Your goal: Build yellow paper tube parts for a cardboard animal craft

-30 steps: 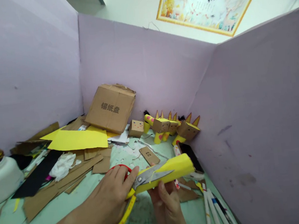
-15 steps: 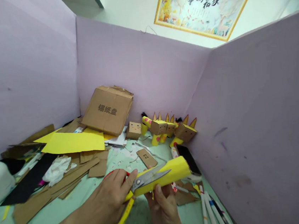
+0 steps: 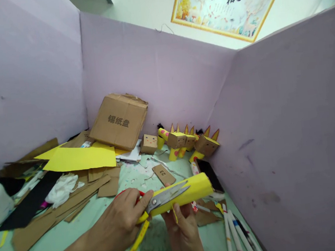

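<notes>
The grip of the left hand (image 3: pixel 125 213) is closed around the handles of the scissors (image 3: pixel 164 197), and the blades lie slightly apart against the yellow tube (image 3: pixel 200 186). The right hand (image 3: pixel 184 229) pinches this tube at its lower edge. The tube seems already formed, but plain; whether the thin strip (image 3: pixel 174 213) beside the right thumb is cut free, I cannot tell.

Room above the yellow tube (image 3: pixel 202 185); markers (image 3: pixel 236 234) (and purple wall (image 3: pixel 290 128)) obstruct rightward.
</notes>
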Tool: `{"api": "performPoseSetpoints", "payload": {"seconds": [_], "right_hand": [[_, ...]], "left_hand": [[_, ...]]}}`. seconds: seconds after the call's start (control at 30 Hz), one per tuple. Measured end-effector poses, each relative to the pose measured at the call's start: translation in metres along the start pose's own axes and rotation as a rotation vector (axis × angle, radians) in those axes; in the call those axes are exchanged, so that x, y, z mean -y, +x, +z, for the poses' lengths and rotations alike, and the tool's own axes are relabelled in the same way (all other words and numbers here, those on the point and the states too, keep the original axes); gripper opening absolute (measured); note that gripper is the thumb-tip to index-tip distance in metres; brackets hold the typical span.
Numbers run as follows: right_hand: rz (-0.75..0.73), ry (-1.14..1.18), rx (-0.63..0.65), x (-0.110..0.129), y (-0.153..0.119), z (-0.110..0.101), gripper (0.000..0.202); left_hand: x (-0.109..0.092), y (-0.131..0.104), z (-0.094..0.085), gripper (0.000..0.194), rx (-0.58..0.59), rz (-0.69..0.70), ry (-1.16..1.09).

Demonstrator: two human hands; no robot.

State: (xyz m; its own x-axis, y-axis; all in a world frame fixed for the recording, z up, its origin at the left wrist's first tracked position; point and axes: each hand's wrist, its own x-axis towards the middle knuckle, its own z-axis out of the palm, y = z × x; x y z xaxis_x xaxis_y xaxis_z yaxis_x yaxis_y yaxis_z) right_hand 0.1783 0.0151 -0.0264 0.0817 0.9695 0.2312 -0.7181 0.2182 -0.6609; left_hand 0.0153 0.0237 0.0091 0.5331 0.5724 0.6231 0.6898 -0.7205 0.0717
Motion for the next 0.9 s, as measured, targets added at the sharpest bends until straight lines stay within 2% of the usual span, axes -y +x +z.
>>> {"api": "performPoseSetpoints", "payload": {"seconds": [0.17, 0.3, 0.53, 0.7, 0.8, 0.9], "right_hand": [[0.000, 0.009, 0.016, 0.002, -0.001, 0.001, 0.048], [0.003, 0.011, 0.012, 0.004, 0.000, 0.003, 0.050], [0.041, -0.041, 0.000, 0.006, -0.001, 0.007, 0.051], [0.036, -0.068, -0.029, 0.006, -0.002, 0.008, 0.051], [0.041, -0.083, -0.026, 0.007, -0.003, 0.009, 0.049], [0.047, -0.108, -0.033, 0.007, -0.002, 0.009, 0.051]], "left_hand": [[0.003, 0.002, -0.002, 0.041, 0.046, 0.040, -0.011], [0.005, 0.000, 0.000, 0.049, 0.071, 0.020, 0.022], [0.008, -0.008, 0.001, 0.054, 0.275, -0.011, 0.178], [0.004, -0.007, -0.003, 0.060, 0.344, -0.038, 0.225], [0.002, -0.008, -0.001, 0.066, 0.354, -0.083, 0.165], [0.002, -0.009, 0.002, 0.071, 0.288, -0.144, 0.105]]}}
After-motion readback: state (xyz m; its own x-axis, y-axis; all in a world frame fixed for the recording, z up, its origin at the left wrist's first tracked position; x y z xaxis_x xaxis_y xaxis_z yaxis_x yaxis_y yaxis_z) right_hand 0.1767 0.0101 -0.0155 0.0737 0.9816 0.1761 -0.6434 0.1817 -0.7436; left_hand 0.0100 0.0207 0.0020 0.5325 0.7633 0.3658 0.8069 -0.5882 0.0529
